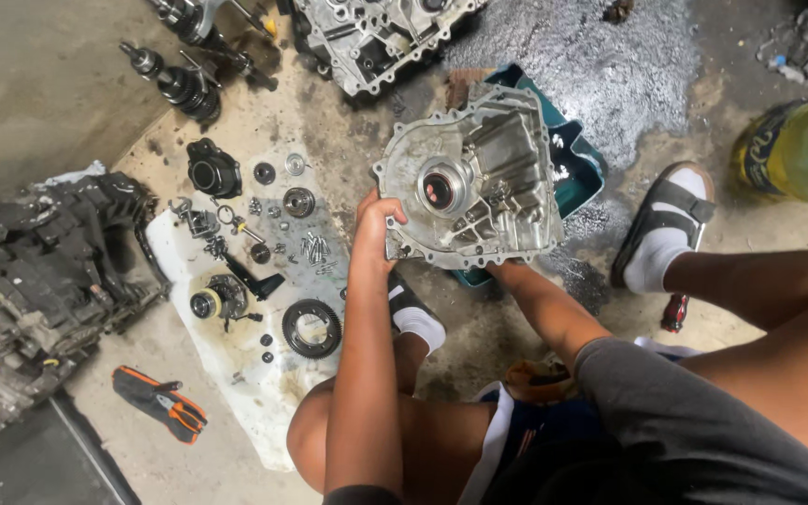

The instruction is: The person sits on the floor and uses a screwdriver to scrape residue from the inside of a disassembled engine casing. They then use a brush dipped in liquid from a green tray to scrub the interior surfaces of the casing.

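I hold a grey cast-metal housing cover [479, 178] with a round bearing hole and a bolt-hole rim, tilted above a teal tray [584, 168]. My left hand [376, 220] grips its left edge, fingers curled over the rim. My right hand [502, 271] supports the bottom edge from underneath and is mostly hidden behind the cover. Both forearms reach up from my crouched knees.
A white sheet [236, 365] carries a large ring gear [311, 328], a smaller gear [298, 201], bolts [315, 248] and small parts. Gear shafts [180, 84] and another casing half [376, 37] lie beyond. A dark gearbox body [39, 271] sits left, pliers [161, 402] near it. Oily wet floor at top right.
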A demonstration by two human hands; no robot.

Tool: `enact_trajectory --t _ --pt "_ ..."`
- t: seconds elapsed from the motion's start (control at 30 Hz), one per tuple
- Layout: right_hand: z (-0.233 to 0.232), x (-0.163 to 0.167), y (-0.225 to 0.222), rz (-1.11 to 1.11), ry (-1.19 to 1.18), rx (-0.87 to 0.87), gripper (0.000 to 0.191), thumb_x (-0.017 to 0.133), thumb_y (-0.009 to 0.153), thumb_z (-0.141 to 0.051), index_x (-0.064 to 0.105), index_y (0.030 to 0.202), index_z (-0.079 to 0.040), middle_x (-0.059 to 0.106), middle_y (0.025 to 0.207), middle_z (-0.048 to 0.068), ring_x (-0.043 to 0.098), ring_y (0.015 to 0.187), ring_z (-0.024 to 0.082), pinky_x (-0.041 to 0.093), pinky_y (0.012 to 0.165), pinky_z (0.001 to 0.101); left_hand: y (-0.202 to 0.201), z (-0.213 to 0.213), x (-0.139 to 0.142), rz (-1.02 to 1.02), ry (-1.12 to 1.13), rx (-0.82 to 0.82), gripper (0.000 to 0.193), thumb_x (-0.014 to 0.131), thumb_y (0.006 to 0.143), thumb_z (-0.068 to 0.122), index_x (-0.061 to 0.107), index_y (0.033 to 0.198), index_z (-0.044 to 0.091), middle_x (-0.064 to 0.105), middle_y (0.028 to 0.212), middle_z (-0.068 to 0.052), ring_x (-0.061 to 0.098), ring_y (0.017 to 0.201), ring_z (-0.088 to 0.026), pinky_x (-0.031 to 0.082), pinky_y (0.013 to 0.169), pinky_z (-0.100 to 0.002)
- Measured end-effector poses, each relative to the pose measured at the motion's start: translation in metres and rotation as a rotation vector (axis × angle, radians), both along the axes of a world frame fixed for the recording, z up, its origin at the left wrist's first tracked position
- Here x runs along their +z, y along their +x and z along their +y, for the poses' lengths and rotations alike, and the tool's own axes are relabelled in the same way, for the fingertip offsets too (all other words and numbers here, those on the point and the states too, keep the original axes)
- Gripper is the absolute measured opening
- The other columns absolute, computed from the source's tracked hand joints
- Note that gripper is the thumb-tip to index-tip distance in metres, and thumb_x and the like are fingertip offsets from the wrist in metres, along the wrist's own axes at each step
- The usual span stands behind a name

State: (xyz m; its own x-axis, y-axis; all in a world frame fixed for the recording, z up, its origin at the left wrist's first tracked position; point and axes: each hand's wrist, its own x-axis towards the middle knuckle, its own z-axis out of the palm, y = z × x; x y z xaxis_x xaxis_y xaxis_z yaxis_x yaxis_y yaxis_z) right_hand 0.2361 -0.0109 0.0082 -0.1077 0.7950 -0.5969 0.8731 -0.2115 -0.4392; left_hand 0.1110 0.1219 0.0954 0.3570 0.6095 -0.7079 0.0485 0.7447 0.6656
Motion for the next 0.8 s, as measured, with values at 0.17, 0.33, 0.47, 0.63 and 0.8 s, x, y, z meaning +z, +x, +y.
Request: enact_trajectory --t 0.17,0.33,0.47,0.63,0.8 --pt "-0.033 -0.011 -0.010 0.004 0.013 0.108 0.043 0.052 0.094 -0.012 0.051 0.136 -0.005 0.071 0.108 0.017 0.073 0.089 0.034 0.060 0.075 0.0441 -0.004 0.001 -0.003 0.044 0.001 0.002 0.058 0.054 0.057 -0.002 0.065 0.114 0.005 0.064 0.087 -0.009 0.062 0.073 -0.027 0.052 0.064 -0.037" --pt "-0.078 -0.004 -0.016 0.007 0.078 0.192 0.043 0.052 0.094 -0.011 0.050 0.137 -0.005 0.072 0.105 0.017 0.074 0.086 0.034 0.060 0.071 0.0439 -0.005 -0.003 -0.006 0.180 0.095 -0.134 0.052 0.057 0.055 0.002 0.065 0.106 0.003 0.066 0.090 -0.010 0.064 0.078 -0.025 0.054 0.070 -0.036" --pt "-0.110 -0.003 -0.015 0.005 0.380 0.197 0.041 0.055 0.091 -0.010 0.053 0.131 -0.005 0.073 0.100 0.015 0.075 0.082 0.033 0.061 0.068 0.0432 -0.001 -0.017 -0.009 0.351 0.227 -0.227 0.031 0.063 0.061 0.006 0.063 0.091 0.000 0.066 0.088 -0.010 0.061 0.082 -0.022 0.051 0.077 -0.033" --pt "-0.141 -0.004 -0.010 0.050 0.262 0.109 0.041 0.055 0.090 -0.006 0.058 0.129 -0.013 0.073 0.097 0.017 0.073 0.091 0.035 0.059 0.078 0.0457 0.008 -0.055 -0.012 0.076 0.041 -0.097 0.010 0.056 0.061 0.005 0.057 0.071 0.004 0.060 0.076 -0.008 0.059 0.071 -0.025 0.050 0.065 -0.037" --pt "-0.161 0.000 0.002 0.032 0.370 0.043 0.044 0.054 0.085 -0.004 0.064 0.126 -0.014 0.071 0.105 0.018 0.069 0.103 0.036 0.054 0.091 0.0467 0.037 -0.076 0.015 0.002 0.218 -0.033 0.010 0.054 0.061 0.002 0.058 0.070 0.001 0.062 0.075 -0.010 0.061 0.067 -0.024 0.050 0.061 -0.037"
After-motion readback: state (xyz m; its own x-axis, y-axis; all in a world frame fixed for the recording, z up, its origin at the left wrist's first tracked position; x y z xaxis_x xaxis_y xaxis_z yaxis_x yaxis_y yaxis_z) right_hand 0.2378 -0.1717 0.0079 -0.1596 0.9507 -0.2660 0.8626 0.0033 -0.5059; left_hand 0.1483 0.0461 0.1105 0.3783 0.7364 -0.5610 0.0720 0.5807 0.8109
